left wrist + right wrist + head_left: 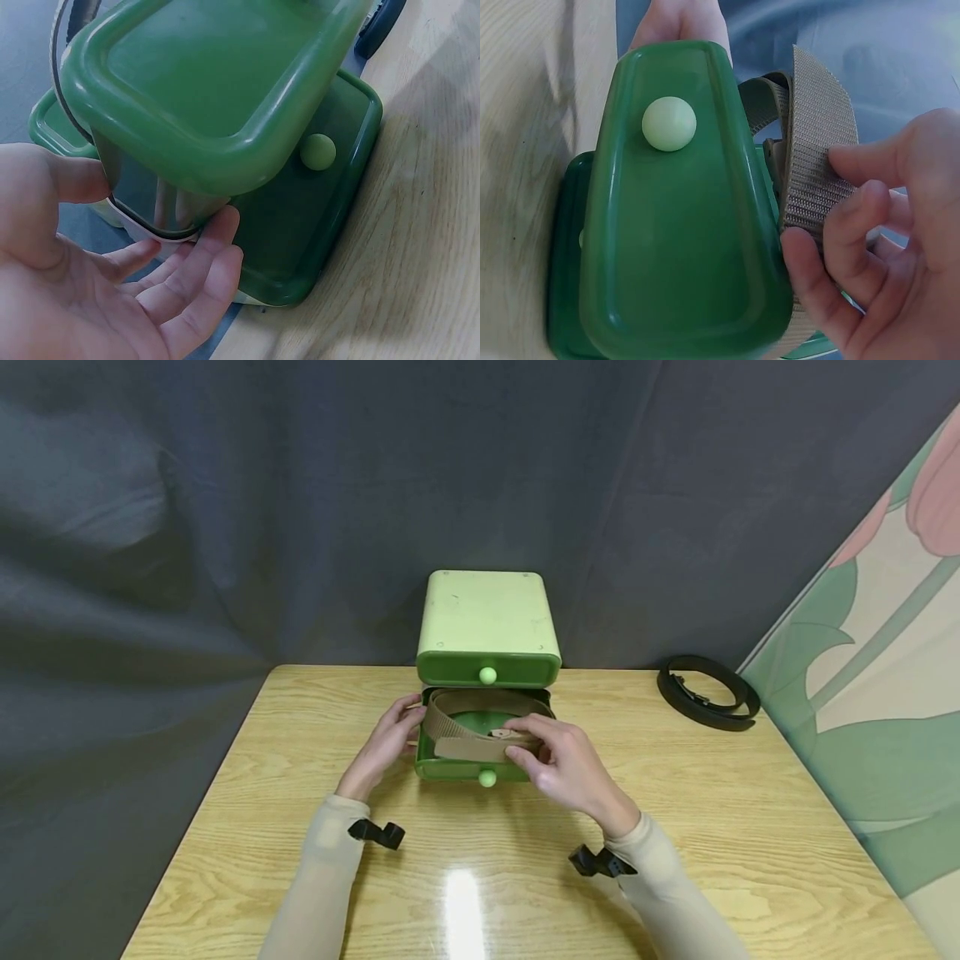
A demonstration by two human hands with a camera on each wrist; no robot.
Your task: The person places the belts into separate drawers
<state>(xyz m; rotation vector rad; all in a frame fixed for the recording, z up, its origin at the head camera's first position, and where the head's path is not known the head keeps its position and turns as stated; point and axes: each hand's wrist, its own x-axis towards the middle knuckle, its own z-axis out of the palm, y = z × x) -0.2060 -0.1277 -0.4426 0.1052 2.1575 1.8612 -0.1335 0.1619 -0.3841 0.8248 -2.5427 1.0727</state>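
Note:
A tan webbing belt (472, 749) lies looped in the pulled-out drawer (447, 768) of a small green drawer cabinet (487, 610). My right hand (567, 766) pinches the belt near the drawer's front right, thumb on the near face. Its ribbed weave and upright edge show in the right wrist view, the belt (817, 142) standing above the drawer's rim. At the drawer's left side, my left hand (386, 743) holds the wall. In the left wrist view its thumb is at the upper rim and its fingers (199, 285) bend round the side, close behind the green front.
A coiled black belt (708, 693) lies at the table's back right. Above the open drawer is a closed drawer with a round knob (488, 676); another closed drawer front (300, 232) sits below. Dark cloth (450, 485) hangs behind the wooden table (247, 827).

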